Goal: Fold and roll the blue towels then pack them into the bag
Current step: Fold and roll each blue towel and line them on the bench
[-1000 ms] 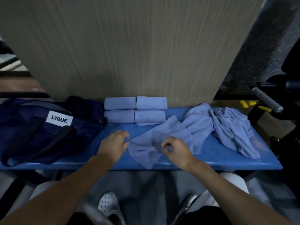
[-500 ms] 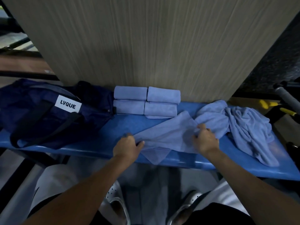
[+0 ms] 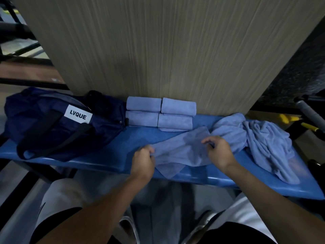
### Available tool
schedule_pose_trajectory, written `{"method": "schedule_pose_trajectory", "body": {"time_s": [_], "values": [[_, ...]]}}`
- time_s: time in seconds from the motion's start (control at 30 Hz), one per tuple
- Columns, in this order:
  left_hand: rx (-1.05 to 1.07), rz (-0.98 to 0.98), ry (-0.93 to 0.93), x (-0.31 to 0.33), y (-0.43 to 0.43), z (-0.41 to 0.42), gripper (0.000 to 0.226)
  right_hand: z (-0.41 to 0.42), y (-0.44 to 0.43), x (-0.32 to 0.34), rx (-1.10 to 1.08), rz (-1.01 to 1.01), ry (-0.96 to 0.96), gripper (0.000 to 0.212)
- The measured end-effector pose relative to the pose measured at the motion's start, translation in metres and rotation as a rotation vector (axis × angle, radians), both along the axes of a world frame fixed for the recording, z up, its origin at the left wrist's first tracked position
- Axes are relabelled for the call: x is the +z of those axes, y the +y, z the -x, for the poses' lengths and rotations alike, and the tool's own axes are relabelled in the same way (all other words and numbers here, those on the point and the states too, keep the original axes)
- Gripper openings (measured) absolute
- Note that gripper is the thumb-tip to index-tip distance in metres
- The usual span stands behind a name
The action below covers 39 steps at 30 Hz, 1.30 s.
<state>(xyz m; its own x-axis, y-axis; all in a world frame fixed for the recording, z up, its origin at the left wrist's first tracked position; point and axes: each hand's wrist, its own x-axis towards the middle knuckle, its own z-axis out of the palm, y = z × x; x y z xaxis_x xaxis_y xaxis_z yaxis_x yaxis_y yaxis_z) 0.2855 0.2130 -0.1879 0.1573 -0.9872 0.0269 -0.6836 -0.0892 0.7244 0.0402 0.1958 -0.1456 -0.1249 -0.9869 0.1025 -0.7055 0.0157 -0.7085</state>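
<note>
Your left hand (image 3: pixel 143 162) grips the left edge of the towel (image 3: pixel 179 150), with the fingers curled round the cloth. Your right hand (image 3: pixel 219 152) pinches the same towel at its right side, just where it meets the pile (image 3: pixel 260 138). The towel lies spread and a little creased on the blue worktop (image 3: pixel 109 148), near the front edge. One corner hangs over that edge between your hands.

Behind the towel, four rolls (image 3: pixel 161 113) stand two on two against the wood panel (image 3: pixel 175 50). The lower right roll is just beside the towel's far corner. The pile is crumpled loose cloth on the right part of the worktop, reaching down to its front edge.

The bag (image 3: pixel 52 124) lies on the left end of the worktop, dark blue with black straps and a white label (image 3: pixel 78 114) reading LVQUE. Its right end sits just beside the rolls. You cannot tell from here whether it is open.
</note>
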Motion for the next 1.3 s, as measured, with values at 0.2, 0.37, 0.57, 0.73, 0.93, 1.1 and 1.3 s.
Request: {"method": "schedule_pose_trajectory", "body": {"time_s": [0.2,0.37,0.57,0.73,0.93,1.1,1.3], "values": [[-0.093,0.268,0.157,0.051,-0.007,0.006,0.014,-0.026,0.007,0.039,0.138,0.051,-0.127,0.022],[-0.251,0.394,0.252,0.105,-0.004,0.020,0.011,-0.065,0.011,0.059,0.295,-0.002,-0.191,0.036],[-0.201,0.393,0.367,0.131,0.005,0.016,0.021,-0.084,0.017,0.082,0.257,0.196,-0.234,0.037],[-0.124,0.351,0.264,0.135,0.014,0.006,0.023,-0.087,0.018,0.092,0.204,0.184,-0.334,0.024],[-0.187,0.342,0.302,0.145,0.015,0.001,0.035,-0.090,0.021,0.103,0.173,0.179,-0.420,0.018],[-0.134,0.412,0.359,0.149,-0.001,-0.013,0.025,-0.082,0.022,0.110,0.061,0.161,-0.548,0.009],[-0.060,0.449,0.344,0.158,-0.022,-0.049,0.024,-0.051,0.023,0.114,0.025,0.178,-0.491,0.024]]}}
